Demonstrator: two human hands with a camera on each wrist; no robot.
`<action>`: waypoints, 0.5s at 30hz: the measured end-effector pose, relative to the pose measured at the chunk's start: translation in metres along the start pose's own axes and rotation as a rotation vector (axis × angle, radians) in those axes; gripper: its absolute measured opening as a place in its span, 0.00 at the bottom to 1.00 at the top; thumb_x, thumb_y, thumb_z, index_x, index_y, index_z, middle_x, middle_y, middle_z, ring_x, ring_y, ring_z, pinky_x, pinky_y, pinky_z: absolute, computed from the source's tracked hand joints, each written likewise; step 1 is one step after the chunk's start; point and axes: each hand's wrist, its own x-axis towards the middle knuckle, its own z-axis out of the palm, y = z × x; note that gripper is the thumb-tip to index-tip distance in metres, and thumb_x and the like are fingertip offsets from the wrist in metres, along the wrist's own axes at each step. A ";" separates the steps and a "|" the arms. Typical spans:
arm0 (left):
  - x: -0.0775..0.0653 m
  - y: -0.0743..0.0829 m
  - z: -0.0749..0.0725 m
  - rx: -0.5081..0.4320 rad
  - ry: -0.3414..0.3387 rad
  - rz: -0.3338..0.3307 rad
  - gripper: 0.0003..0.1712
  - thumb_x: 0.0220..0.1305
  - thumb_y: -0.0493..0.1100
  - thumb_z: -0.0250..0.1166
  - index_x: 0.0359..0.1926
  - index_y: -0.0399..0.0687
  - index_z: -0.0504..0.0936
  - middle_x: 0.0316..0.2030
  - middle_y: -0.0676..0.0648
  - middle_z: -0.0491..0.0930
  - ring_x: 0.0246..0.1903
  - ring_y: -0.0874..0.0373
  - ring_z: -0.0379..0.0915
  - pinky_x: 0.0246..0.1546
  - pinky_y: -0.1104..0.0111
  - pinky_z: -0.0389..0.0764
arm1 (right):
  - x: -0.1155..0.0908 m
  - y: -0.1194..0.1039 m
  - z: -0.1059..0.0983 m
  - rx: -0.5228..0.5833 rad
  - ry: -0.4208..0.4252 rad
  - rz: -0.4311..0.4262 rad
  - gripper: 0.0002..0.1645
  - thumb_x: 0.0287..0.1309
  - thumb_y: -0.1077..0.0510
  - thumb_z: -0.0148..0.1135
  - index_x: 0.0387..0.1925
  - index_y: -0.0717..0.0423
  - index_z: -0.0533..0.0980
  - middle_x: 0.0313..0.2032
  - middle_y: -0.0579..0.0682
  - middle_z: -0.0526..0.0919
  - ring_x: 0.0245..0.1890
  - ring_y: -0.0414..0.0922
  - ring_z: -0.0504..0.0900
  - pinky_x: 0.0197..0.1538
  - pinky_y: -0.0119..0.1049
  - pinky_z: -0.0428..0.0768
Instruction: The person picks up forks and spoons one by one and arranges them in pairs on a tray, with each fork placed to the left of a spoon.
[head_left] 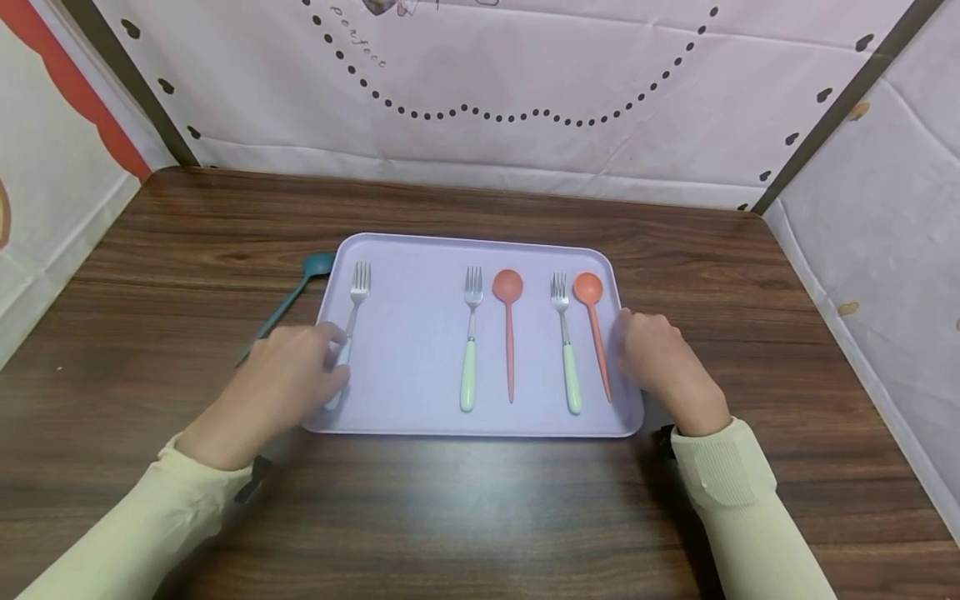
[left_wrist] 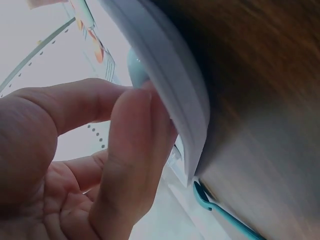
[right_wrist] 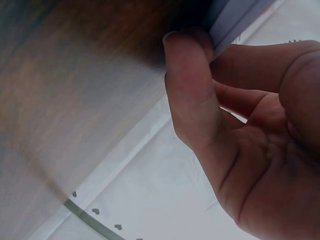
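A lilac rectangular tray [head_left: 412, 333] lies on the table. At its left edge my left hand [head_left: 288, 379] pinches the pale blue handle of a fork [head_left: 360, 283], with thumb and fingertips close against the rim. The end of that handle [left_wrist: 136, 70] shows beside the tray wall in the left wrist view. My right hand [head_left: 663, 358] grips the tray's right rim, its curled fingers outside the wall. Two green-handled forks [head_left: 468, 375] [head_left: 572, 379], a pink spoon [head_left: 507, 287] and an orange spoon [head_left: 588, 289] lie on the tray.
A teal spoon [head_left: 318, 265] lies on the wooden table [head_left: 465, 517] left of the tray, partly hidden behind my left hand in the head view. White printed cloth walls [head_left: 480, 150] stand along the table's back and sides.
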 end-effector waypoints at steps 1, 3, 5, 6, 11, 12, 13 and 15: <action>0.000 0.000 0.000 -0.003 0.002 -0.001 0.18 0.52 0.40 0.64 0.42 0.32 0.78 0.28 0.39 0.79 0.21 0.53 0.68 0.18 0.61 0.73 | 0.000 0.000 0.000 0.000 0.000 0.001 0.21 0.52 0.67 0.51 0.48 0.75 0.67 0.24 0.60 0.74 0.21 0.51 0.73 0.21 0.45 0.75; 0.000 0.001 0.001 -0.004 0.007 -0.003 0.18 0.52 0.40 0.64 0.42 0.32 0.78 0.28 0.38 0.79 0.20 0.53 0.67 0.17 0.62 0.73 | 0.000 0.000 0.000 -0.004 0.002 0.001 0.20 0.52 0.67 0.51 0.47 0.75 0.67 0.24 0.60 0.74 0.21 0.51 0.73 0.21 0.45 0.75; -0.001 0.002 0.001 -0.005 0.012 0.000 0.18 0.52 0.40 0.64 0.42 0.32 0.78 0.28 0.38 0.79 0.20 0.53 0.67 0.16 0.63 0.72 | 0.000 0.000 0.001 -0.002 0.000 0.005 0.20 0.53 0.67 0.51 0.48 0.75 0.67 0.24 0.60 0.74 0.21 0.51 0.73 0.20 0.45 0.75; -0.001 0.002 0.001 -0.003 0.017 0.002 0.17 0.52 0.40 0.64 0.42 0.32 0.78 0.28 0.38 0.79 0.19 0.53 0.67 0.16 0.63 0.72 | 0.000 0.000 0.001 -0.001 -0.001 0.006 0.20 0.53 0.67 0.51 0.48 0.75 0.67 0.24 0.60 0.74 0.20 0.51 0.73 0.20 0.44 0.75; -0.001 0.003 0.001 -0.009 0.019 0.001 0.17 0.52 0.40 0.65 0.41 0.32 0.78 0.27 0.38 0.79 0.18 0.54 0.67 0.15 0.64 0.71 | 0.000 0.000 0.000 -0.008 -0.003 0.003 0.20 0.53 0.67 0.51 0.47 0.75 0.67 0.24 0.60 0.74 0.20 0.51 0.72 0.20 0.44 0.75; -0.001 0.003 0.001 -0.012 0.015 -0.003 0.18 0.52 0.40 0.65 0.41 0.32 0.78 0.27 0.38 0.79 0.18 0.54 0.67 0.14 0.64 0.71 | 0.000 0.000 0.000 -0.010 -0.001 0.002 0.19 0.53 0.67 0.51 0.46 0.75 0.67 0.24 0.60 0.74 0.20 0.51 0.72 0.20 0.44 0.75; -0.001 0.003 0.001 -0.013 0.010 -0.005 0.18 0.53 0.41 0.65 0.42 0.32 0.78 0.27 0.38 0.79 0.18 0.54 0.67 0.14 0.64 0.71 | 0.000 0.000 0.000 -0.010 -0.002 0.002 0.19 0.53 0.67 0.51 0.46 0.75 0.67 0.24 0.60 0.74 0.20 0.51 0.72 0.20 0.44 0.75; -0.001 0.004 0.000 -0.008 0.011 -0.003 0.19 0.53 0.42 0.64 0.42 0.32 0.77 0.28 0.38 0.79 0.20 0.54 0.68 0.16 0.63 0.72 | 0.000 -0.001 0.000 -0.006 -0.002 0.003 0.19 0.53 0.67 0.51 0.46 0.75 0.67 0.23 0.60 0.74 0.20 0.51 0.72 0.20 0.44 0.75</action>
